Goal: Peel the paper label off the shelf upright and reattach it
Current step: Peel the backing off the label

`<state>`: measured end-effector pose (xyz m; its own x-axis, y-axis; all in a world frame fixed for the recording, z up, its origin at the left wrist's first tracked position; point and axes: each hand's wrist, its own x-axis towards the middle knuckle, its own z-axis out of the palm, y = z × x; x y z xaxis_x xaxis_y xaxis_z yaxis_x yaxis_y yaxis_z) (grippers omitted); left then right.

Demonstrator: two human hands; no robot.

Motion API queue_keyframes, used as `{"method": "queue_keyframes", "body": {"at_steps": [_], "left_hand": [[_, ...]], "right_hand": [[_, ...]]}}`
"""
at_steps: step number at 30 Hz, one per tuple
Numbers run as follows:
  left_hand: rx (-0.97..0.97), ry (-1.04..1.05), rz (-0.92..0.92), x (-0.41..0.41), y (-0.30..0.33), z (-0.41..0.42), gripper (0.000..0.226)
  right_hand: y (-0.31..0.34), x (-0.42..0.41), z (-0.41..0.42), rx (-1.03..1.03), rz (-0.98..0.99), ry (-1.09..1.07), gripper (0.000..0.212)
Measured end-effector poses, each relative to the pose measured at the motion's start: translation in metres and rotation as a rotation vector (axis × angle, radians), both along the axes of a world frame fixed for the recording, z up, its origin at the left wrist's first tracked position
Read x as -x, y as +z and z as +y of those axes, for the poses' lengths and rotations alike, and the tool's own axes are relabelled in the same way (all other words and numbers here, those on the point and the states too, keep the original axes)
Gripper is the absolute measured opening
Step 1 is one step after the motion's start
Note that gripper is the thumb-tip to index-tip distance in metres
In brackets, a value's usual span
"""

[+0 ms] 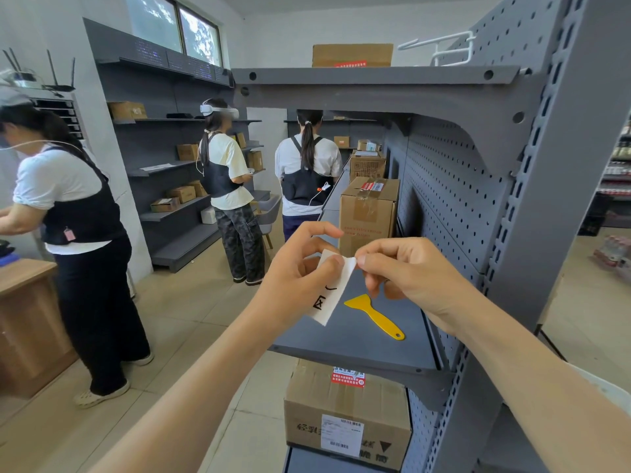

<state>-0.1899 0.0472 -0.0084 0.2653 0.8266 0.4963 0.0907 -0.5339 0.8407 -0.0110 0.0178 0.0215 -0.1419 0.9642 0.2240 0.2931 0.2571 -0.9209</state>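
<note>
A white paper label (330, 294) with black characters hangs in the air in front of the grey shelf, off the shelf upright (532, 213) at the right. My left hand (300, 274) holds the label's upper part between thumb and fingers. My right hand (406, 271) pinches the label's top right corner with thumb and forefinger. Both hands are over the middle shelf board (358, 339), left of the upright.
A yellow plastic scraper (375, 315) lies on the shelf board under my hands. Cardboard boxes stand on the shelf behind (368, 213) and on the board below (348, 414). Three people work at the left and middle, near wall shelving and a wooden counter (24, 322).
</note>
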Motion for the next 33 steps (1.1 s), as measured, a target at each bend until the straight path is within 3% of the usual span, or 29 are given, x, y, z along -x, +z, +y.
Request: {"method": "queue_keyframes", "body": {"at_steps": [3,9,12,17,33], "left_hand": [[-0.055,0.064,0.055,-0.001,-0.005,0.004,0.027],[-0.403,0.464,0.170,-0.003,-0.006,-0.002,0.014],[-0.532,0.484,0.232,-0.005,-0.005,-0.007,0.011],[-0.337,0.349,0.103,-0.004,-0.002,-0.013,0.015],[-0.267,0.339,-0.031,-0.014,-0.007,-0.017,0.014]], "right_hand": [[0.001,0.001,0.000,-0.014,-0.006,-0.010,0.021],[0.000,0.003,0.000,-0.042,0.002,-0.083,0.021],[0.000,0.004,-0.003,-0.081,0.022,-0.068,0.020],[-0.001,0.005,-0.007,-0.178,0.027,-0.034,0.021],[-0.010,0.008,-0.014,-0.424,-0.081,-0.126,0.024]]}}
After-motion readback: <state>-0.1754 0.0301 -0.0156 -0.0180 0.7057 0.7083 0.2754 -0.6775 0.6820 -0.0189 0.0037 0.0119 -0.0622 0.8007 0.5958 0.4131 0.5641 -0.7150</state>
